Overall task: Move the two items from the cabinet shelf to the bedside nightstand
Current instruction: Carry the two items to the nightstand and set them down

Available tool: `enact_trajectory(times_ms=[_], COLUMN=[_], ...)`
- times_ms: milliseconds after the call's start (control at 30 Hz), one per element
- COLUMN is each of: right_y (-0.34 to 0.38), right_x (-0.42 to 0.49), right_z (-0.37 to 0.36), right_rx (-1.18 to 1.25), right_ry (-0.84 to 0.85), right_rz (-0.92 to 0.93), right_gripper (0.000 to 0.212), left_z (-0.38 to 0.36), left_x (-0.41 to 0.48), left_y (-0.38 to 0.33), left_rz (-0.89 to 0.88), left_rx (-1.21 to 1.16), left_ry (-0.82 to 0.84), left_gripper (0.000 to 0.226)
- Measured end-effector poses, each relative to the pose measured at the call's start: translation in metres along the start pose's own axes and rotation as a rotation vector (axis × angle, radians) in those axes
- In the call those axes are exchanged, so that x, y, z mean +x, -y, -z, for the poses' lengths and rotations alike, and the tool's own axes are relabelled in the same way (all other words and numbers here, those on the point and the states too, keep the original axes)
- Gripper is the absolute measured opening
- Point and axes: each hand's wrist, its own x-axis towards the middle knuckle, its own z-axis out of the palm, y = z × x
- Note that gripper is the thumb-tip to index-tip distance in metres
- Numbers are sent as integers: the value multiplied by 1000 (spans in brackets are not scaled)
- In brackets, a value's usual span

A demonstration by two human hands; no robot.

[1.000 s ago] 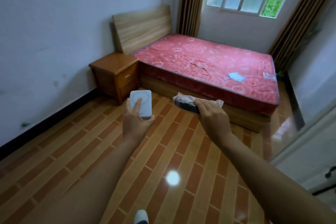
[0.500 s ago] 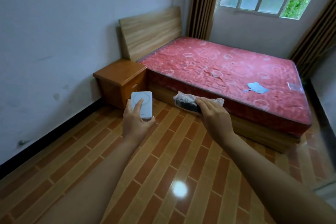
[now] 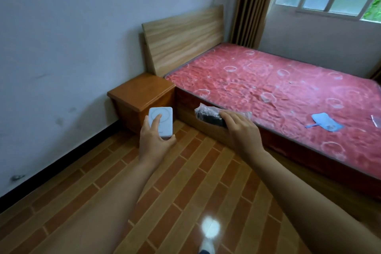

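Nightstand (image 3: 142,90) looms nearer than a second ago; left hand (image 3: 155,140) grips the white power bank (image 3: 161,121), right hand (image 3: 240,130) grips what looks like a bagged black item (image 3: 210,116), delivery close

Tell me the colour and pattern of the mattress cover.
The mattress cover is red with pale ring-shaped motifs scattered across it, seen in the head view.

Both arms reaching forward; left hand (image 3: 155,142) gripping, index extended; right hand (image 3: 242,130) clasping, fingers (image 3: 226,116) curled.
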Motion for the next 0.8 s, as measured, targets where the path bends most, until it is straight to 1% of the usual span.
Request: enact_trajectory(times_ms=[167, 267, 333, 433, 567, 733, 800], right_y=[-57, -78, -86, -94, -102, -115, -117], right_x=[71, 114, 139, 176, 224, 302, 335], right_z=[-52, -78, -93, -117, -165, -248, -278], right_rx=[57, 90, 105, 138, 199, 181, 178], right_ry=[49, 54, 40, 11, -9, 20, 9], right_rz=[71, 114, 142, 168, 175, 227, 230], right_gripper=[39, 30, 32, 39, 41, 32, 33], left_z=[-37, -50, -57, -70, -88, -105, -111], left_x=[76, 113, 136, 172, 229, 322, 365], left_y=[-20, -20, -16, -2, 23, 59, 73], left_rz=[37, 75, 106, 142, 164, 150, 145], left_rx=[-23, -13, -17, -11, 7, 26, 33], left_ry=[-51, -85, -110, -141, -159, -173, -180], left_gripper=[78, 78, 79, 81, 85, 84, 84])
